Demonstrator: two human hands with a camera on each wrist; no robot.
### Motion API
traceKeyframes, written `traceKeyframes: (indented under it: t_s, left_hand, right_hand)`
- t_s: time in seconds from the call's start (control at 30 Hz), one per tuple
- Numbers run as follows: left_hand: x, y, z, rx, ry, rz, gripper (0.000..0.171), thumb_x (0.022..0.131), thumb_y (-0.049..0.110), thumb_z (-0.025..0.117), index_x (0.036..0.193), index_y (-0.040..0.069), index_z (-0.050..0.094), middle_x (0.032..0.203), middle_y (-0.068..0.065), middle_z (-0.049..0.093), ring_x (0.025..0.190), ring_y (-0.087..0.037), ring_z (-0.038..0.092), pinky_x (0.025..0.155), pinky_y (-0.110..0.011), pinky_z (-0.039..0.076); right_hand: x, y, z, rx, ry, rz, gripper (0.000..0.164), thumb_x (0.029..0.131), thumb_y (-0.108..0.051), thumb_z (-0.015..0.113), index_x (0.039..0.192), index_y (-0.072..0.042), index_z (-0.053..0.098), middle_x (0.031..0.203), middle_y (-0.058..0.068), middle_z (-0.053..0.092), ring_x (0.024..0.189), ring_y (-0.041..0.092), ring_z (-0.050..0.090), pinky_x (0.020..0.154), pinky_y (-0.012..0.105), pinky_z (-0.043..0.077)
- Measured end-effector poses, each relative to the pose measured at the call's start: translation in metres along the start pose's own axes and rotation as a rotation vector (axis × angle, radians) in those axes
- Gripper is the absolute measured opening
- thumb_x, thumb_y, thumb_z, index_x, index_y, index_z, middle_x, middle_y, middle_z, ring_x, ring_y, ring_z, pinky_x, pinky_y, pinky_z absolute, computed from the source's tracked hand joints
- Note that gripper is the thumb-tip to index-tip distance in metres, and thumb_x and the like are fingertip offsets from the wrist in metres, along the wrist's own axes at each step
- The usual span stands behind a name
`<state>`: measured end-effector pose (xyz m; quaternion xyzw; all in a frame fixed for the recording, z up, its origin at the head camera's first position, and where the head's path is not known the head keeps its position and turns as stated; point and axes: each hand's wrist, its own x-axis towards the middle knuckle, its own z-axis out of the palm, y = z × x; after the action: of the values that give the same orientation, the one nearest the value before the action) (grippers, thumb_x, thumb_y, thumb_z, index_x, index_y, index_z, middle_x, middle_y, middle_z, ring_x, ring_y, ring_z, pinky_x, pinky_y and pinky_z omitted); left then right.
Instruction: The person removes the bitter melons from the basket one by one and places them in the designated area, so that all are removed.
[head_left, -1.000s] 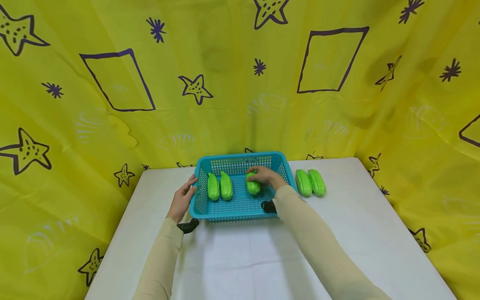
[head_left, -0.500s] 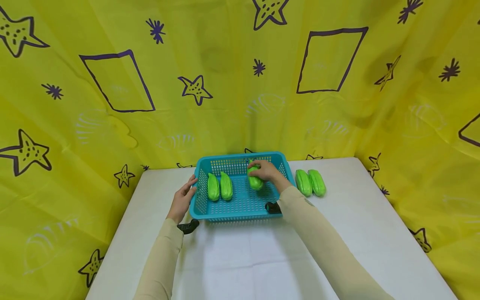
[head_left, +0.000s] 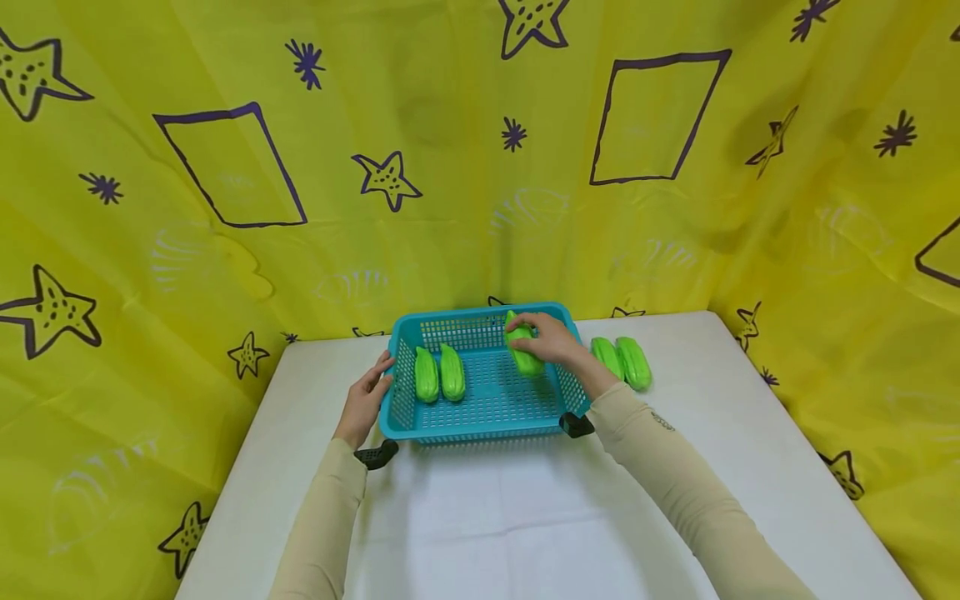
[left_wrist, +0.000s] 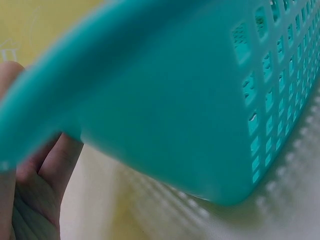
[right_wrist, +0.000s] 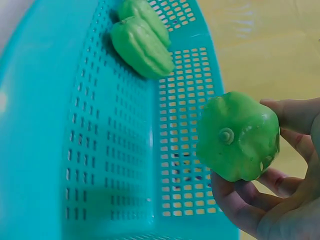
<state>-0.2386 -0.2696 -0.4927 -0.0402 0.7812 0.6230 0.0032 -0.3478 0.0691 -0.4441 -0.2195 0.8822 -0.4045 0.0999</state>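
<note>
- Thumb and fingers of the right hand (head_left: pixel 550 337) are pinching a green vegetable (head_left: pixel 527 362) from its sides; one rounded end is facing the right wrist camera.
- This vegetable is hanging over the right part of the teal basket (head_left: pixel 487 392), near the back, and seems to be clear of its floor.
- Compared with one second ago, it is standing farther to the right and closer to the back wall, and the right sleeve (head_left: pixel 675 475) is also lying more to the right.
- Meanwhile, the left hand (head_left: pixel 365 398) is keeping its place, with rather straight fingers touching the left rim.
- Two other vegetables (head_left: pixel 427 375) are lying side by side at the basket's left, same as before.
- Another pair (head_left: pixel 634 364) is resting on the white table (head_left: pixel 487 533), just beside the basket; now the right wrist is partly covering one.
</note>
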Motion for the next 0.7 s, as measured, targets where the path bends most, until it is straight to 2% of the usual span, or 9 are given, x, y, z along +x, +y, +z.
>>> traceKeyframes:
  t_s: [0.13, 0.27, 0.5, 0.63, 0.7]
  left_hand:
    - [0.0, 0.0, 0.001, 0.005, 0.0, -0.008, 0.046, 0.105, 0.018, 0.045, 0.15, 0.008, 0.04, 0.16, 0.005, 0.024, 0.149, -0.022, 0.013, 0.118, -0.046, 0.023]
    - [0.001, -0.003, 0.001, 0.014, -0.006, -0.001, 0.047, 0.105, 0.017, 0.045, 0.15, 0.007, 0.038, 0.161, 0.003, 0.022, 0.149, -0.024, 0.012, 0.118, -0.049, 0.022]
    - [0.015, -0.03, -0.002, 0.004, 0.019, 0.009, 0.046, 0.105, 0.025, 0.046, 0.15, 0.015, 0.042, 0.159, 0.013, 0.024, 0.148, -0.015, 0.013, 0.119, -0.043, 0.021]
    - [0.015, -0.028, -0.001, 0.004, 0.021, -0.003, 0.046, 0.105, 0.025, 0.047, 0.15, 0.016, 0.042, 0.158, 0.014, 0.025, 0.148, -0.015, 0.013, 0.119, -0.043, 0.022]
    - [0.012, -0.021, -0.001, 0.0, 0.017, -0.008, 0.046, 0.105, 0.022, 0.046, 0.15, 0.013, 0.042, 0.159, 0.01, 0.024, 0.149, -0.018, 0.013, 0.119, -0.044, 0.02]
  right_hand:
    - [-0.01, 0.003, -0.012, -0.017, 0.039, -0.045, 0.029, 0.095, -0.018, 0.065, 0.122, -0.01, 0.065, 0.131, 0.021, 0.054, 0.1, 0.033, 0.057, 0.071, 0.04, 0.052]
    - [-0.02, 0.008, -0.019, -0.04, 0.089, -0.059, 0.028, 0.094, -0.019, 0.066, 0.121, -0.01, 0.066, 0.13, 0.021, 0.055, 0.102, 0.035, 0.055, 0.074, 0.042, 0.05]
    - [-0.034, 0.021, -0.025, -0.089, 0.172, -0.101, 0.027, 0.093, -0.021, 0.067, 0.118, -0.009, 0.067, 0.126, 0.021, 0.058, 0.106, 0.037, 0.055, 0.083, 0.05, 0.048]
    - [-0.044, 0.03, -0.029, -0.114, 0.238, -0.113, 0.027, 0.094, -0.02, 0.066, 0.118, -0.006, 0.067, 0.125, 0.021, 0.06, 0.108, 0.038, 0.056, 0.084, 0.051, 0.05]
    - [-0.048, 0.035, -0.032, -0.121, 0.25, -0.121, 0.027, 0.095, -0.018, 0.065, 0.118, -0.004, 0.066, 0.124, 0.021, 0.061, 0.113, 0.039, 0.055, 0.084, 0.051, 0.051]
